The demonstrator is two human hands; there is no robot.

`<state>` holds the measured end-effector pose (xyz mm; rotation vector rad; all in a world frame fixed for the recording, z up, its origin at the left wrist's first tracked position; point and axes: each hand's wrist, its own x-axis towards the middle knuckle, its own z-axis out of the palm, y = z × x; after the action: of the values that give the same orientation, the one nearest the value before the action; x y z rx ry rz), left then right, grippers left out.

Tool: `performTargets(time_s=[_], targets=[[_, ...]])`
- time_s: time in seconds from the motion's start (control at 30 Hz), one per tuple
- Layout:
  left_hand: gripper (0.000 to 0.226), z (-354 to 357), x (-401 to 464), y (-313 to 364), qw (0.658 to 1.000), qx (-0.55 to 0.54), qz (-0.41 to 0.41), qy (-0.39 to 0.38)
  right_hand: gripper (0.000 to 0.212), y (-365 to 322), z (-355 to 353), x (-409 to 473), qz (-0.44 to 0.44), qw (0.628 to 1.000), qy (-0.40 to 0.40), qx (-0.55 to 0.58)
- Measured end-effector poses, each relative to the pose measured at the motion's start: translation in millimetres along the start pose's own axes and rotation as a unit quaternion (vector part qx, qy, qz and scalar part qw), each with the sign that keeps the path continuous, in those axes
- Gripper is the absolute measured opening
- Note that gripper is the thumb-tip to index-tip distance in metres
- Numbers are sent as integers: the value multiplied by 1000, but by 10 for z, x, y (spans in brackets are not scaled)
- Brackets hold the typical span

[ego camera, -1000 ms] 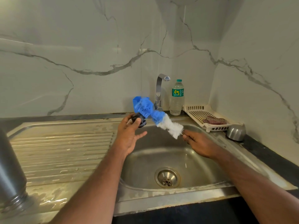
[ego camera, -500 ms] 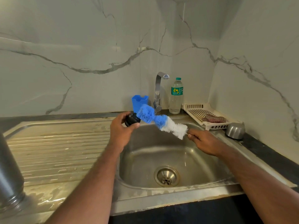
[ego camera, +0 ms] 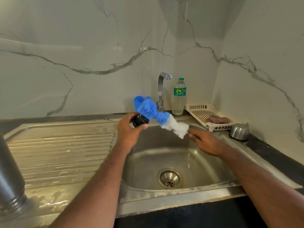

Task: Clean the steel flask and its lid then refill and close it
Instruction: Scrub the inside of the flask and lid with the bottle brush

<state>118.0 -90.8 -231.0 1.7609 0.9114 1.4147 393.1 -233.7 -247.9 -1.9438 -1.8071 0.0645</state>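
Two hands over a steel sink (ego camera: 205, 163), mid-scrub. Left hand (ego camera: 130, 134) gripping the small dark flask lid (ego camera: 140, 120); right hand (ego camera: 206, 142) pinching the thin wire handle of a bottle brush (ego camera: 166, 120), blue bristles pressed against the lid, white bristles nearer the right hand. Compared with a second ago, lid turned a little in the left hand and brush tip pushed further onto it, so lid cleaning judged under way, not finished. Steel flask (ego camera: 9, 175) standing at the near left edge on the wet draining board (ego camera: 60, 155), well apart from the hands, uncapped, waiting for refilling. Tap (ego camera: 162, 89) at the far side, no water seen running. Plastic bottle (ego camera: 179, 96) just right of the tap.
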Motion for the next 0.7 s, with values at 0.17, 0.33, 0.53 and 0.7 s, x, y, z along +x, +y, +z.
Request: performTargets(time_s=[0.17, 0.33, 0.53, 0.7], targets=[[49, -48, 17, -37, 1000, 11, -17, -7, 21, 37, -4, -17, -4, 1000, -7, -26], [43, 100, -4, -13, 1000, -9, -24, -9, 23, 40, -30, 13, -7, 1000, 14, -6], [46, 6, -30, -28, 999, 10, -26, -28, 24, 0, 65, 41, -13, 1000, -1, -11], [47, 6, 28, -46, 998, -24, -34, 41, 19, 83, -38, -9, 1, 1000, 3, -14]])
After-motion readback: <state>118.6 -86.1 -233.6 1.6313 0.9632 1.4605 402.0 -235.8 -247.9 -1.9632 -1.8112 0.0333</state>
